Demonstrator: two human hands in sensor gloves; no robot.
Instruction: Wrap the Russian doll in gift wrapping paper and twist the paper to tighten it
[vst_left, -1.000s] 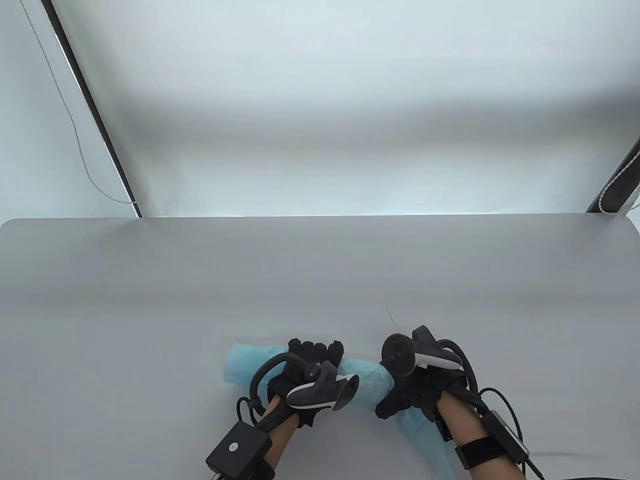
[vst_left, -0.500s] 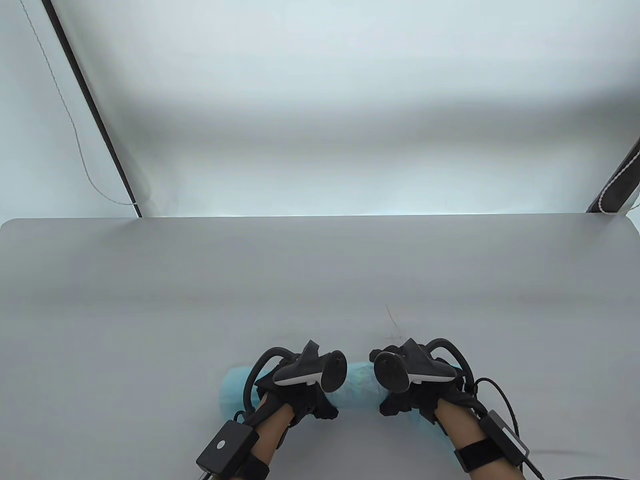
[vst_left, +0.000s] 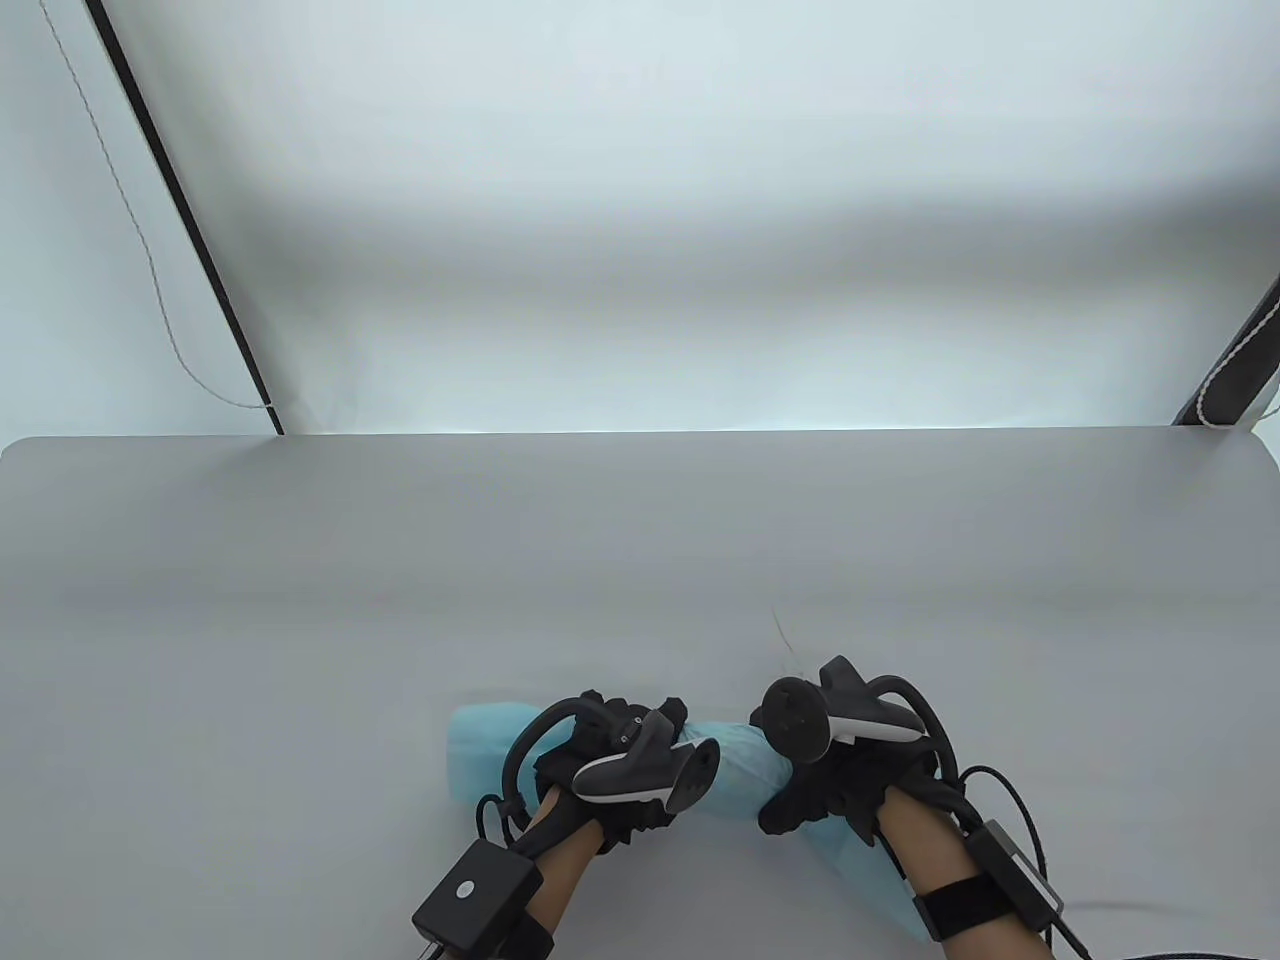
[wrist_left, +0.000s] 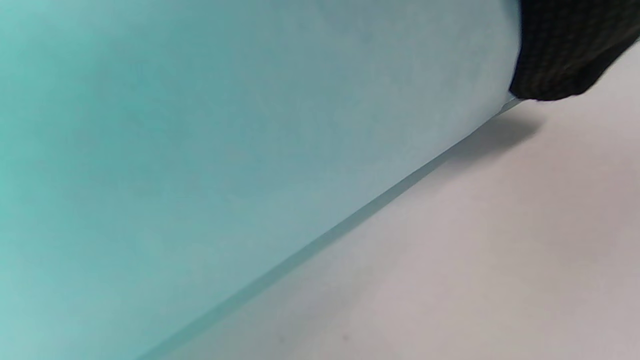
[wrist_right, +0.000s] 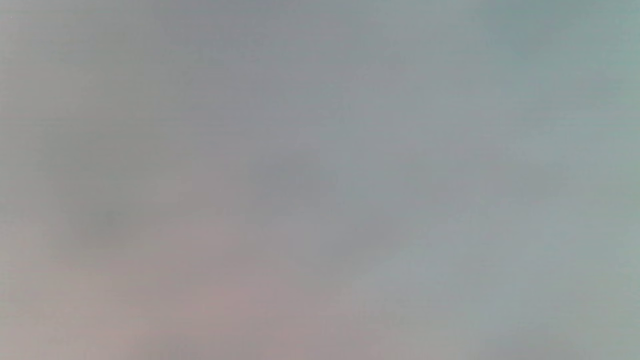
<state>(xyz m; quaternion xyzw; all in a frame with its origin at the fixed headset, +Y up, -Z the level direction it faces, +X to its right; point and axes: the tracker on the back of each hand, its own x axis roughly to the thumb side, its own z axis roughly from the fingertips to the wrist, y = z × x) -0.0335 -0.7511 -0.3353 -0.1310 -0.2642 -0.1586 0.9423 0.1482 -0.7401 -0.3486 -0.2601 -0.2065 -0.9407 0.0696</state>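
A roll of light blue wrapping paper (vst_left: 745, 765) lies near the table's front edge; the doll is hidden inside it. My left hand (vst_left: 620, 740) grips the roll left of its middle, fingers curled over the top. My right hand (vst_left: 815, 795) grips the roll's right part, where the paper bends down toward the front edge. The roll's left end (vst_left: 480, 745) sticks out open past the left hand. In the left wrist view the blue paper (wrist_left: 200, 150) fills most of the picture, with a gloved fingertip (wrist_left: 560, 50) at the top right. The right wrist view is a grey-blue blur.
The grey table (vst_left: 640, 560) stretches bare to its far edge. A thin dark scratch or thread (vst_left: 782, 632) lies just beyond the right hand. A black pole (vst_left: 180, 220) and a cord stand behind the table at left, another pole (vst_left: 1235, 365) at right.
Both hands have rolled back: the left fingers show over the roll again and the right tracker has tipped up. The paper's right end now bends toward the front edge.
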